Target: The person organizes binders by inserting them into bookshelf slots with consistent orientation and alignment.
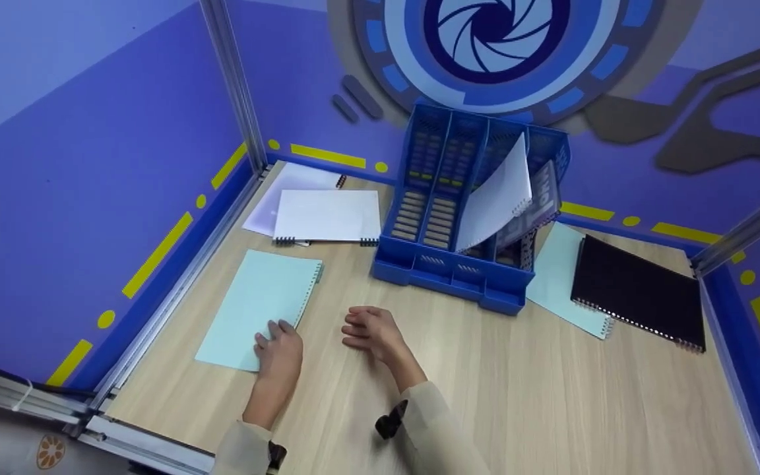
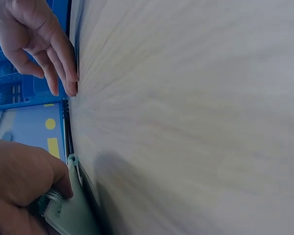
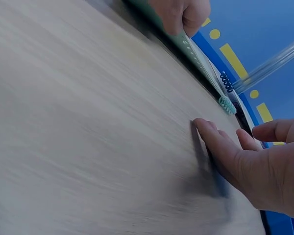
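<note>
A pale mint spiral notebook lies at the left of the table, its coil along the right edge. My left hand grips it near the lower right corner, with a finger and thumb at the coil side in the left wrist view. There the notebook's edge stands tilted above a dark shadow. To its right, my right hand holds nothing; its fingers are loosely extended, low over the tabletop. The right wrist view shows the right hand's fingertips apart from the mint coil.
Behind my hands stands a blue file rack holding a white notebook and a dark-covered one. A white spiral notebook overlaps a pale purple one at back left. At right, a black notebook overlaps another mint notebook.
</note>
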`<action>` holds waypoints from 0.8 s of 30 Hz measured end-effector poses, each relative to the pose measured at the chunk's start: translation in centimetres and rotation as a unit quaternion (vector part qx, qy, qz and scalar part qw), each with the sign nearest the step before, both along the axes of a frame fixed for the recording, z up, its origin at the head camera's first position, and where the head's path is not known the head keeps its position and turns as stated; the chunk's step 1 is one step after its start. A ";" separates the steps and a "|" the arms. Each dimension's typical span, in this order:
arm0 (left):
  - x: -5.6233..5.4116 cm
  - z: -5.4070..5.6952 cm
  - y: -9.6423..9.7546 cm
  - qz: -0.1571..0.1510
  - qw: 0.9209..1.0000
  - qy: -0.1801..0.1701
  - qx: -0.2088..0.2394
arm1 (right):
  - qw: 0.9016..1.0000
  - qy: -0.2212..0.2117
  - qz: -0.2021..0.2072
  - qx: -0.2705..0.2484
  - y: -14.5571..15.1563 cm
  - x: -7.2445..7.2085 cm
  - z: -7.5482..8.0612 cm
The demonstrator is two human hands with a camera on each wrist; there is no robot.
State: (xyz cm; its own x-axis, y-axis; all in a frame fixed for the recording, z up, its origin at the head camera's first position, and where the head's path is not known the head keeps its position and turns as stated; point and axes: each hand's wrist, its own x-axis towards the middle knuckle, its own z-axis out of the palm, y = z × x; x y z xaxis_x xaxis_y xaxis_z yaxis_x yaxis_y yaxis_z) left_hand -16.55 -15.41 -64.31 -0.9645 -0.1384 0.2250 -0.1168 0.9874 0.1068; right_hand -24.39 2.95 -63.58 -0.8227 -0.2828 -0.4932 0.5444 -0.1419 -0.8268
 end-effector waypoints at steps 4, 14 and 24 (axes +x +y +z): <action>0.3 0.1 0.6 -0.001 1.000 0.008 -0.003 | 1.000 -0.006 0.000 0.000 -0.4 -0.2 0.2; 0.8 0.6 2.4 -0.012 0.999 -0.036 0.019 | 1.000 -0.013 0.012 -0.016 -1.7 0.1 0.2; 1.2 1.8 3.1 -0.101 0.994 -0.031 0.020 | 0.998 0.015 0.054 -0.039 -3.4 0.5 -0.3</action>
